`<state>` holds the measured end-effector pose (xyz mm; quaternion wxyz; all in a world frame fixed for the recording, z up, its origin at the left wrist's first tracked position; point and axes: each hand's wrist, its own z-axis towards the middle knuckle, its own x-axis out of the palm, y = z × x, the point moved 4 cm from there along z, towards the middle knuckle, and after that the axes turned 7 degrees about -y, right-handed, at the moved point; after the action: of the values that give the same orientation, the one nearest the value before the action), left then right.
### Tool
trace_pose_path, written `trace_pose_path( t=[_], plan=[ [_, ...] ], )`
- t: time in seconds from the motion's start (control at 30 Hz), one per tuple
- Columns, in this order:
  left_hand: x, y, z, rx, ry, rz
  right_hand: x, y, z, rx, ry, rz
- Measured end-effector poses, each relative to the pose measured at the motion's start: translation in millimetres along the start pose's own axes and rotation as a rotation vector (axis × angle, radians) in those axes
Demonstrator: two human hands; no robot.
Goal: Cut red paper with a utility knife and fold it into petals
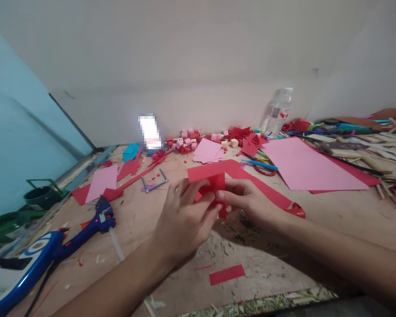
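Note:
Both hands meet over the middle of the table around a folded piece of red paper (pixel 214 178). My left hand (pixel 189 207) has its fingers curled round the paper's left and lower side. From the right, my right hand (pixel 242 196) pinches the same piece between thumb and fingers. Part of the paper is hidden behind the fingers. Behind it a long red paper strip (pixel 264 187) slants to the right, ending in a curled tip. Nearer to me, a short red paper strip (pixel 227 275) lies flat on the table.
A blue glue gun (pixel 102 218) lies at the left. Pink sheets (pixel 310 163), small folded paper cubes (pixel 185 143), a lit phone (pixel 150 132) and a plastic bottle (pixel 279 114) stand or lie toward the wall. Wooden sticks (pixel 359 149) pile up at right; blue pens (pixel 260 164) lie mid-table.

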<state>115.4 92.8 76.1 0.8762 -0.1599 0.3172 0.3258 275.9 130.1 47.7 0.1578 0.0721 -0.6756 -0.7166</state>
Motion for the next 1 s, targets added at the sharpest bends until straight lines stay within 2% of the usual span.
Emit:
trace_pose_path(
  t=[0.07, 0.13, 0.27, 0.3, 0.37, 0.47, 0.63, 0.8, 1.0],
  plan=[
    [-1.7, 1.3, 1.7, -0.003, -0.016, -0.057, -3.0, -2.0, 1.8, 0.035, -0.085, 0.017],
    [-4.9, 6.3, 4.2, -0.109, -0.076, -0.147, -4.7, -4.0, 3.0, 0.070, -0.144, 0.039],
    [-7.5, 30.0, 4.8, -0.620, -0.282, -0.471, -6.9, -4.4, 3.6, 0.090, -0.192, 0.066],
    [-4.8, 34.9, 4.7, -0.723, -0.286, -0.581, -7.5, -4.2, 3.5, 0.096, -0.199, 0.077],
    [2.9, 40.4, 5.9, -0.846, -0.212, -0.800, -8.6, -3.6, 3.5, 0.105, -0.214, 0.099],
    [9.7, 43.3, 7.0, -0.914, -0.102, -0.966, -9.4, -1.8, 4.1, 0.107, -0.219, 0.120],
    [9.1, 44.2, 5.4, -0.919, -0.080, -0.900, -12.7, 2.5, 7.0, 0.092, -0.214, 0.079],
    [10.7, 48.2, 4.9, -0.942, -0.128, -0.873, -20.4, 6.2, 8.9, 0.007, -0.324, 0.042],
    [10.0, 52.0, 5.4, -0.940, -0.188, -0.886, -16.5, 3.5, 8.9, 0.065, -0.269, 0.101]
  ],
)
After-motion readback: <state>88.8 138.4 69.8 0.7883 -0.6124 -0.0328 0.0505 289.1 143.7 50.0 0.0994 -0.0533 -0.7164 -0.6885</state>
